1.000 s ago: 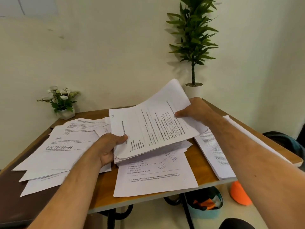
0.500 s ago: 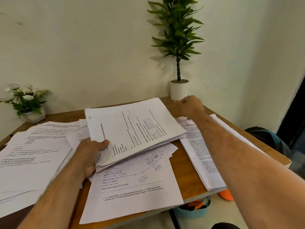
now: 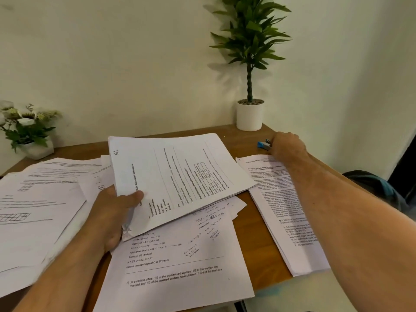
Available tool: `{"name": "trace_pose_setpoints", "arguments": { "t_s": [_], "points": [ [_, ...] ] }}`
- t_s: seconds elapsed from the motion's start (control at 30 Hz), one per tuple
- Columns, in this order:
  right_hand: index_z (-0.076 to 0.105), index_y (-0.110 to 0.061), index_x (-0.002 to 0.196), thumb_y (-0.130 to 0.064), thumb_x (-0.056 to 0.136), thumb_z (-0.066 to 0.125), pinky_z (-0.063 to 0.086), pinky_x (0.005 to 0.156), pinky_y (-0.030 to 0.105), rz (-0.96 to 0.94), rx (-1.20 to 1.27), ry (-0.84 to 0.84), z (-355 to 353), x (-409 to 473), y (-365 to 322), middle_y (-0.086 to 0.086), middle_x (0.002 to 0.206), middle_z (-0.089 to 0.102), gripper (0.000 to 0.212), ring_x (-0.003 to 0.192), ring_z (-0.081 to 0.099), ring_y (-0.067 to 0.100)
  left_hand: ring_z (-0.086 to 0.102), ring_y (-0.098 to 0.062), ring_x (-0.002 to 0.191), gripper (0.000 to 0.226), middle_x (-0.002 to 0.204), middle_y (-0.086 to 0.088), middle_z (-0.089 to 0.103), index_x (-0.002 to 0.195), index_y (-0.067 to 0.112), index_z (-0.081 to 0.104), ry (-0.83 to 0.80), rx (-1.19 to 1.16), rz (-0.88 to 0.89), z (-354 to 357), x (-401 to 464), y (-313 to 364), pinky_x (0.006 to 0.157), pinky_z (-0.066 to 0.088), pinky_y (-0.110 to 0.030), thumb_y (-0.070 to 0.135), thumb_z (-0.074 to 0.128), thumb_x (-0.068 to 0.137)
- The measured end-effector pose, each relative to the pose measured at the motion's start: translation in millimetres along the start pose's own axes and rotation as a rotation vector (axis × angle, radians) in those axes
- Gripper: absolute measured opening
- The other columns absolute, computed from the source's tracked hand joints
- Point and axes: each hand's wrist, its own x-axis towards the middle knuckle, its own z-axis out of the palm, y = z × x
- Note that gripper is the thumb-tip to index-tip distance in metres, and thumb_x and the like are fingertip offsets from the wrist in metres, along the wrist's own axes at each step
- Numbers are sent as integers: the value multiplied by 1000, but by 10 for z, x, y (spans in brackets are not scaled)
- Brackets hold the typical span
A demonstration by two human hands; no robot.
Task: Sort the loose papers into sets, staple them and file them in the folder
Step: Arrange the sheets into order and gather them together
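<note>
My left hand [image 3: 112, 212] grips a set of printed papers [image 3: 180, 174] by its near left corner, thumb on top, and holds it just above the table. Under it lie maths sheets with handwritten notes [image 3: 180, 266]. My right hand [image 3: 287, 146] reaches to the far right of the table, fingers curled round a small blue stapler [image 3: 263, 145], most of which is hidden by the hand. A separate printed set [image 3: 286, 212] lies under my right forearm. More loose sheets [image 3: 40, 199] spread over the left side.
A tall potted plant in a white pot [image 3: 249, 115] stands at the far right corner, close to the stapler. A small flower pot [image 3: 29, 136] sits at the far left. The wooden table [image 3: 247, 147] meets the wall behind. A dark bag [image 3: 378, 188] lies beyond the right edge.
My right hand let go of the held set and moved to the far right, onto the blue stapler. The set has dropped lower, now held by my left hand alone.
</note>
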Motion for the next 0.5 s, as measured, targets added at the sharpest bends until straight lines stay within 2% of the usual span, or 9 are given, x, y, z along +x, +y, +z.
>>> {"name": "trace_pose_setpoints", "arguments": {
  "t_s": [0.07,0.2,0.33,0.43,0.5],
  "points": [
    [63,-10,119,-27,95,61,54,88,43,8,19,9,-24,8,-19,12,112,65,29,103,60,30,69,-35,98,25,108,-11,72,108,18,65,-8,1,1,-5,-3,2,93,54,-52,-1,67,92],
    [62,-10,118,-24,97,58,52,93,45,49,80,11,-35,-9,-91,13,112,62,26,104,58,30,69,-36,100,25,110,-14,72,109,18,65,-10,-9,-1,-20,9,-17,95,53,-55,0,67,92],
    [65,-13,120,-21,97,56,50,93,45,93,242,138,-97,-95,-198,4,88,48,26,107,54,31,68,-37,101,33,113,-14,72,123,13,64,-10,-51,-8,-19,30,-17,93,54,-56,1,68,92],
    [69,-12,118,-14,98,50,49,88,39,22,545,142,-337,-345,-475,9,103,65,28,107,57,33,69,-35,101,36,116,-16,72,126,9,64,4,-117,-40,-46,42,-13,85,58,-47,2,69,91],
    [67,-3,117,-13,101,49,49,84,38,-35,662,94,-497,-586,-754,14,109,67,27,103,62,33,72,-31,92,34,110,-15,73,125,7,64,-1,-177,-62,-69,34,-5,70,61,-39,1,69,91]
  ]
}}
